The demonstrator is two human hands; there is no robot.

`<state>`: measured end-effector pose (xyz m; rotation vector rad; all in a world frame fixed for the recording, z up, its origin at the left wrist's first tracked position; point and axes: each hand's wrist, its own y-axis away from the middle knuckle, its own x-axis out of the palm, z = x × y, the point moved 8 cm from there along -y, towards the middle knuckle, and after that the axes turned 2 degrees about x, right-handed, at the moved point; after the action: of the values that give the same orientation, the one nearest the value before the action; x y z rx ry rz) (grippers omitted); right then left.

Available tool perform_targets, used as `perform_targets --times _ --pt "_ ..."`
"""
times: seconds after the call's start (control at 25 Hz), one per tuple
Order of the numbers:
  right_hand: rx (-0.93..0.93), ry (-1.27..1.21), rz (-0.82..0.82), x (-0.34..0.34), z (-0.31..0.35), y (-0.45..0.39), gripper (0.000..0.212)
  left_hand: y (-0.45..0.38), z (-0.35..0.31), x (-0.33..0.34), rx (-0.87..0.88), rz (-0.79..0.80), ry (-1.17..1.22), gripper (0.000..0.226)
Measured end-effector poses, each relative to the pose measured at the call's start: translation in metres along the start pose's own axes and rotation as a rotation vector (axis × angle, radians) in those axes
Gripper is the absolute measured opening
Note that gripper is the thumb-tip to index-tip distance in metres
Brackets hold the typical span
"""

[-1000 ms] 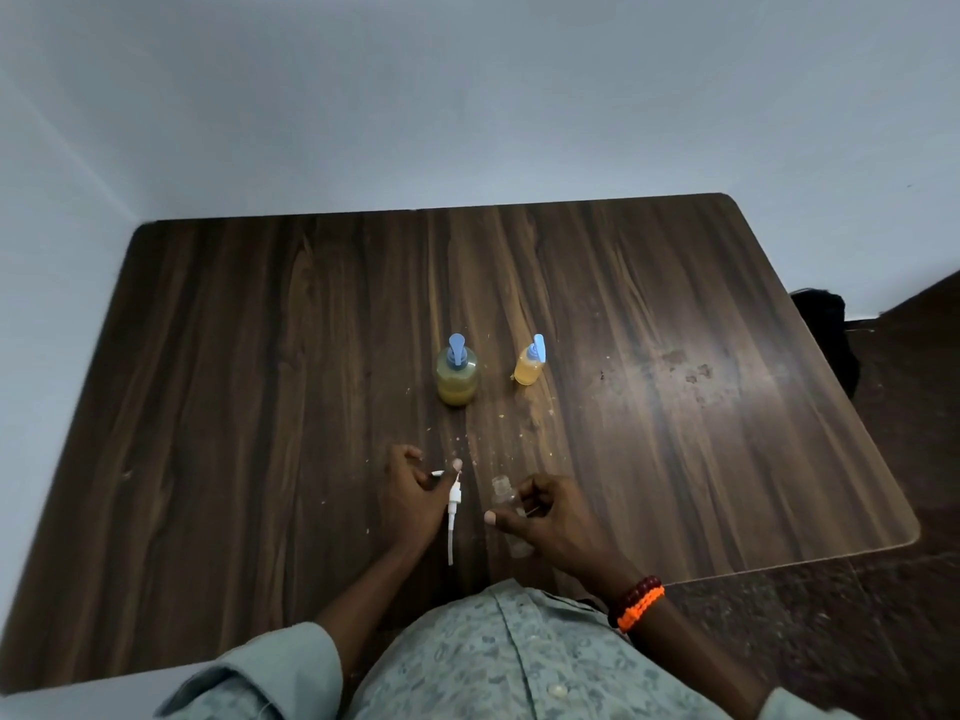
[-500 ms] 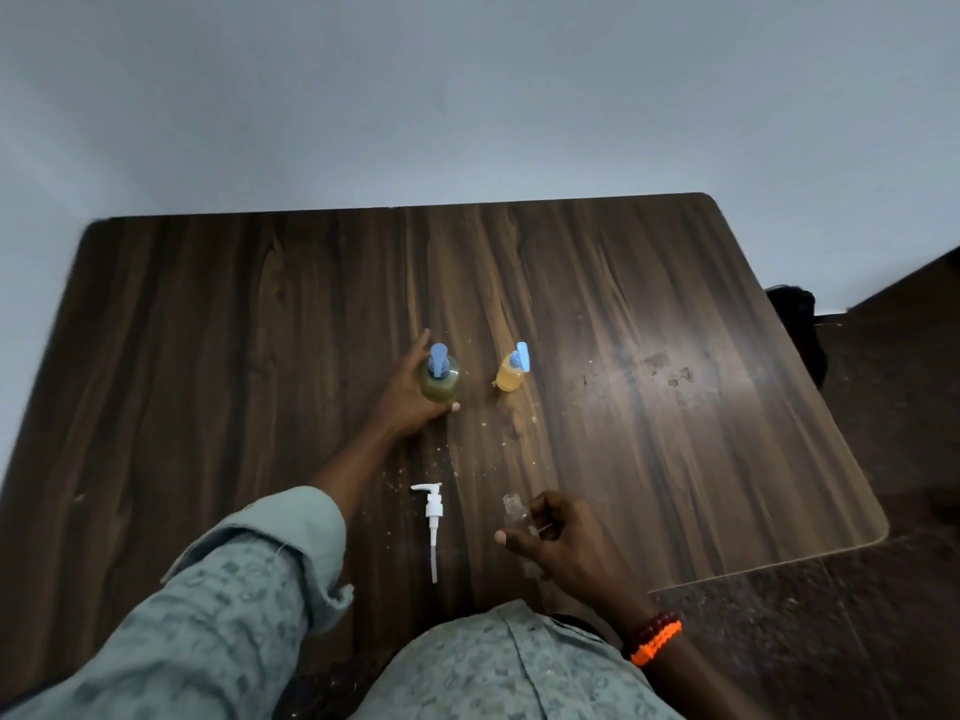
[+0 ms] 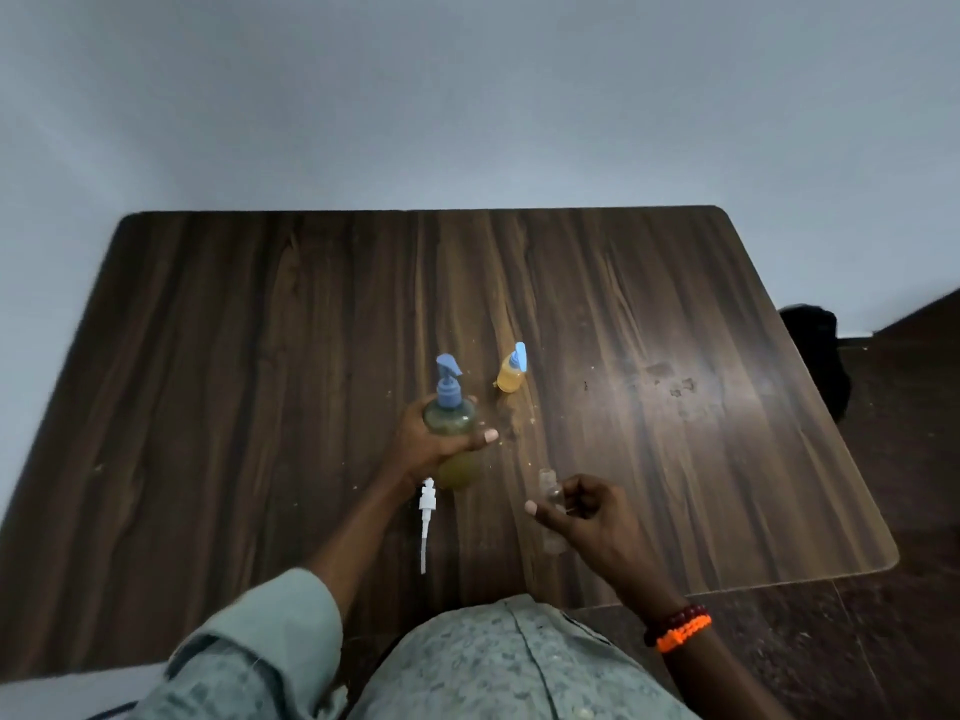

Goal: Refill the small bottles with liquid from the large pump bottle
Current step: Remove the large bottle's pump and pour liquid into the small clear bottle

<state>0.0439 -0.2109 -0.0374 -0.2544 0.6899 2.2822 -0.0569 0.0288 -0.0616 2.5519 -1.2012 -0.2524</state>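
Pump bottle [image 3: 451, 423] gripped by left hand [image 3: 423, 444], nozzle end tilted away; right hand [image 3: 589, 511] pinches small clear bottle [image 3: 549, 493], upright.

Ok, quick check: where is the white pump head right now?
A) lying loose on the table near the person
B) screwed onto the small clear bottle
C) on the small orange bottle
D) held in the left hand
A: the white pump head lies flat on the table, just below the left hand, which holds the large pump bottle.
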Motion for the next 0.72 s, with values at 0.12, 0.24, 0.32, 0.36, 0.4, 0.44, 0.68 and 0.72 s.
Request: perform_targets --times 0.12,0.24,0.32,0.36,0.4,0.44,0.68,0.72 --pt "-0.005 -0.044 0.077 -0.002 0.015 -0.010 0.042 0.039 0.004 0.028 -0.025 0.005 0.150 0.070" --pt "-0.016 -0.060 0.171 0.000 0.024 -0.016 0.038 0.064 0.018 0.046 -0.162 -0.045 0.247 0.076" --pt "-0.024 -0.065 0.202 -0.003 0.024 -0.017 0.037 0.082 0.034 0.063 -0.285 0.054 0.339 0.065" --pt "-0.028 -0.070 0.206 -0.005 0.024 -0.017 0.039 0.090 0.042 0.068 -0.330 0.068 0.365 0.062" --pt "-0.033 -0.074 0.208 -0.009 0.024 -0.017 0.043 0.096 0.049 0.073 -0.357 0.068 0.374 0.061" --pt "-0.034 -0.074 0.210 -0.013 0.025 -0.018 0.046 0.100 0.054 0.077 -0.369 0.065 0.375 0.061" --pt "-0.042 -0.024 0.267 -0.022 0.014 -0.019 0.034 0.098 0.054 0.088 -0.360 0.049 0.438 0.057" --pt "-0.047 -0.020 0.281 -0.022 0.014 -0.018 0.034 0.098 0.054 0.091 -0.355 0.067 0.459 0.057"
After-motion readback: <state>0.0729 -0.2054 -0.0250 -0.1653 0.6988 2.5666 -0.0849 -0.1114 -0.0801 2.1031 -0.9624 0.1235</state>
